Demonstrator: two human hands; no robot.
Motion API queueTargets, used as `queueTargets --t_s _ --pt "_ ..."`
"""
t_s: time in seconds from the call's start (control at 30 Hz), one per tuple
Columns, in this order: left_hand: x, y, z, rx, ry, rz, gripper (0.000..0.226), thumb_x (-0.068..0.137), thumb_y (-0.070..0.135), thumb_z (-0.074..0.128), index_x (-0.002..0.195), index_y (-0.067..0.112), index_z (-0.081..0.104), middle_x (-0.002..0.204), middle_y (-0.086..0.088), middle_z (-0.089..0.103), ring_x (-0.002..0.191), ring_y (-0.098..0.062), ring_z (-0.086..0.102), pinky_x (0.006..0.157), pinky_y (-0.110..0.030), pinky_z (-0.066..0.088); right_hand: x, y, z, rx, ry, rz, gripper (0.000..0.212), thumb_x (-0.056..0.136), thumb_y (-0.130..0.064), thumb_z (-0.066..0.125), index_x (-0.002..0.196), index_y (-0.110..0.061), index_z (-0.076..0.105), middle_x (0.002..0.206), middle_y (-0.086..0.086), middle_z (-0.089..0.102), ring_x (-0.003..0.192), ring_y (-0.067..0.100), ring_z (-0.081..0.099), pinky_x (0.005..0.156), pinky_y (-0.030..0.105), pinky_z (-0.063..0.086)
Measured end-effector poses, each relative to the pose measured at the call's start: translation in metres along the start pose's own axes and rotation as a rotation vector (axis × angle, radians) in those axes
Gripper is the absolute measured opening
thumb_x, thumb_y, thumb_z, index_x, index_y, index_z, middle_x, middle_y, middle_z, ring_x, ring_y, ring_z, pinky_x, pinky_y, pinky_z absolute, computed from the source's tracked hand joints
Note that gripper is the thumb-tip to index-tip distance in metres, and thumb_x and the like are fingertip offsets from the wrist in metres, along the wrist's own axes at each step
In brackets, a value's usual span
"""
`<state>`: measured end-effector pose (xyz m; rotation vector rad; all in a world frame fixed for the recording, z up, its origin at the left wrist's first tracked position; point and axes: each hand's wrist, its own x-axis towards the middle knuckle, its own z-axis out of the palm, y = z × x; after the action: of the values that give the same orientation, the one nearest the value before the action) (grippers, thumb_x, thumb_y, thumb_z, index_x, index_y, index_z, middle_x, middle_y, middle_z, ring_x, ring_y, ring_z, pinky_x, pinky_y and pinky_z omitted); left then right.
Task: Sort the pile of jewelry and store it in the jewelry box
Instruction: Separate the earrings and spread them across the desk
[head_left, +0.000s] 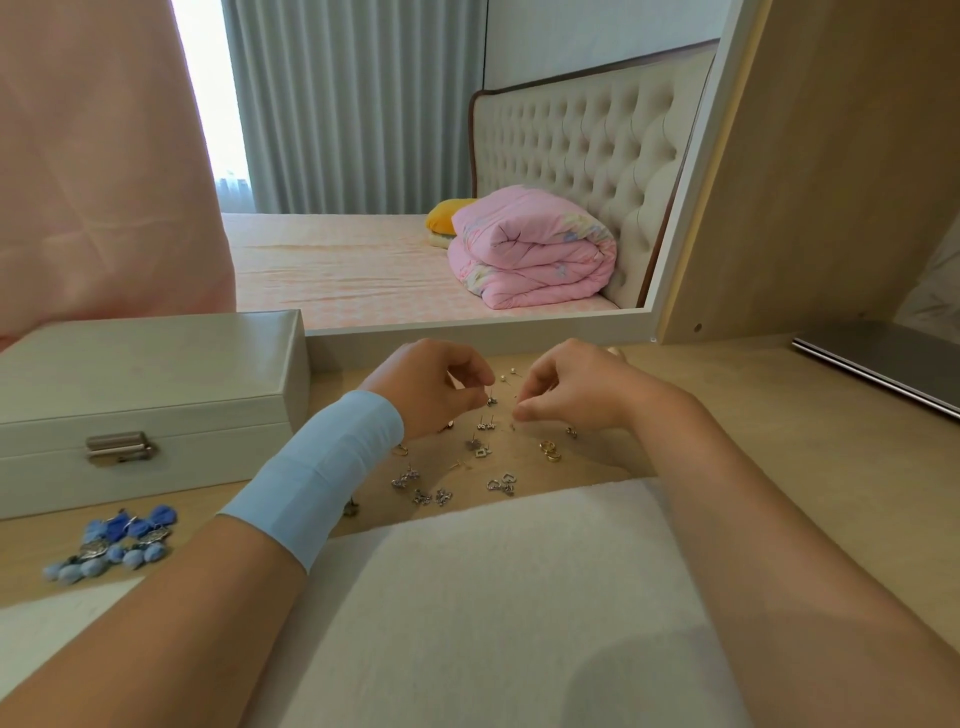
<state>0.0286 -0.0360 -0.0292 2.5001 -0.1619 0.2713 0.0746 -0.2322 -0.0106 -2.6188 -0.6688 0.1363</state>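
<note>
The white jewelry box (140, 384) is shut, so nothing looks put away yet. Little earrings (483, 452) lie on the table (753, 415) by the hands, and blue fluffy earrings (114, 540) sit near the box. The left hand (431, 384) pinches a tiny stud (491, 400). The right hand (566, 389) is curled close; I cannot tell if it holds anything

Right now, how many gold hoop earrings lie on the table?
2. One gold hoop lies just nearer than the right hand; the second gold hoop lies beside it, nearer still. Others may be hidden.
</note>
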Motion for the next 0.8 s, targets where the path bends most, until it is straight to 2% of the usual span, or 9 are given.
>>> queueTargets --t_s 0.07,0.13,0.27,0.33,0.4,0.47,0.6,0.73,0.8 --pt "0.000 0.003 -0.003 -0.103 -0.030 0.003 0.017 0.086 0.028 0.073 0.100 0.035 0.069 0.091 0.020 0.070 0.081 0.001 0.065 0.073 -0.023 0.057 -0.002 -0.003 -0.004 0.190 0.015 -0.036 0.008 0.078 -0.035 0.084 0.076 -0.028 0.079 0.076 -0.017 0.074 0.077 -0.001 0.064 0.090 0.033 0.047" --pt "-0.001 0.005 -0.008 -0.195 -0.052 0.017 0.022 0.084 0.024 0.076 0.103 0.031 0.068 0.088 0.019 0.074 0.081 0.000 0.068 0.078 -0.025 0.057 -0.004 -0.007 -0.007 0.376 0.048 -0.063 0.009 0.078 -0.027 0.085 0.082 -0.020 0.080 0.081 -0.004 0.077 0.073 0.005 0.067 0.082 0.034 0.054" --pt "-0.001 0.005 -0.022 -0.305 -0.002 0.044 0.019 0.079 0.020 0.081 0.095 0.024 0.071 0.076 0.012 0.074 0.072 -0.005 0.068 0.082 -0.030 0.057 -0.003 -0.018 -0.004 0.641 0.092 -0.080 0.016 0.084 -0.020 0.081 0.093 -0.008 0.077 0.079 0.001 0.077 0.062 0.010 0.065 0.058 0.017 0.050" --pt "0.000 0.000 -0.028 -0.296 0.055 0.038 0.015 0.080 0.022 0.081 0.092 0.026 0.072 0.076 0.011 0.072 0.070 -0.007 0.065 0.079 -0.034 0.058 0.000 -0.021 0.000 0.710 0.097 -0.077 0.013 0.089 -0.017 0.076 0.097 -0.006 0.076 0.083 0.005 0.077 0.058 0.009 0.063 0.053 0.016 0.047" --pt "0.001 -0.006 -0.035 -0.227 0.093 0.019 0.011 0.083 0.024 0.077 0.091 0.029 0.073 0.081 0.010 0.069 0.070 -0.007 0.062 0.077 -0.029 0.056 0.005 -0.020 0.006 0.652 0.089 -0.081 0.010 0.091 -0.019 0.074 0.098 -0.011 0.076 0.084 0.002 0.078 0.058 0.009 0.062 0.056 0.019 0.047" --pt "0.001 -0.010 -0.040 -0.112 0.087 -0.018 0.011 0.087 0.024 0.073 0.094 0.033 0.073 0.088 0.012 0.068 0.075 -0.004 0.062 0.075 -0.021 0.048 0.009 -0.016 0.010 0.448 0.081 -0.096 0.006 0.087 -0.019 0.078 0.093 -0.019 0.077 0.079 -0.007 0.075 0.059 0.003 0.061 0.062 0.019 0.047" --pt "0.000 -0.011 -0.043 -0.023 0.009 -0.065 0.011 0.088 0.023 0.072 0.091 0.034 0.072 0.089 0.013 0.068 0.081 -0.008 0.063 0.078 -0.023 0.049 0.008 -0.016 0.015 0.089 -0.086 -0.066 0.009 0.076 -0.021 0.085 0.082 -0.026 0.080 0.068 -0.024 0.068 0.064 -0.009 0.061 0.067 0.017 0.046" --pt "-0.001 -0.008 -0.037 -0.018 -0.080 -0.096 0.006 0.088 0.025 0.072 0.090 0.030 0.071 0.088 0.013 0.067 0.077 -0.019 0.067 0.073 -0.036 0.060 0.007 -0.020 0.019 0.065 -0.158 -0.057 0.013 0.073 -0.018 0.088 0.079 -0.028 0.081 0.067 -0.024 0.067 0.065 -0.007 0.061 0.069 0.019 0.047" --pt "0.000 -0.007 -0.035 0.000 -0.098 -0.088 0.005 0.088 0.026 0.072 0.090 0.030 0.069 0.088 0.012 0.068 0.071 -0.012 0.064 0.065 -0.031 0.058 0.007 -0.021 0.020 0.075 -0.166 -0.075 0.016 0.074 -0.016 0.087 0.079 -0.029 0.081 0.060 -0.024 0.063 0.059 -0.008 0.057 0.066 0.018 0.044"
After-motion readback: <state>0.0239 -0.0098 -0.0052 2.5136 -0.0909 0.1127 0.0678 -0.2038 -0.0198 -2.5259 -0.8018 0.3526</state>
